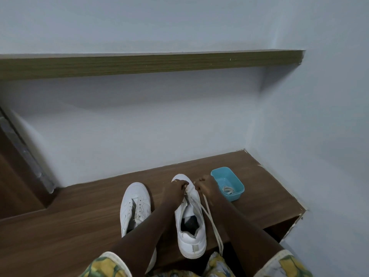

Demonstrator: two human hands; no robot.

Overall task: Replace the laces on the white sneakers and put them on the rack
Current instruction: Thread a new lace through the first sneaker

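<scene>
Tub with coiled lace sits near sneaker.

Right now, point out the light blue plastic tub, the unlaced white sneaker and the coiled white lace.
light blue plastic tub [236, 195]: head view, near outer wall.
unlaced white sneaker [135, 191]: head view, toe cap.
coiled white lace [228, 190]: head view, middle of coil, inside the tub.

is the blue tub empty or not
Not empty: a coiled white lace lies on the floor of the blue tub.
</scene>
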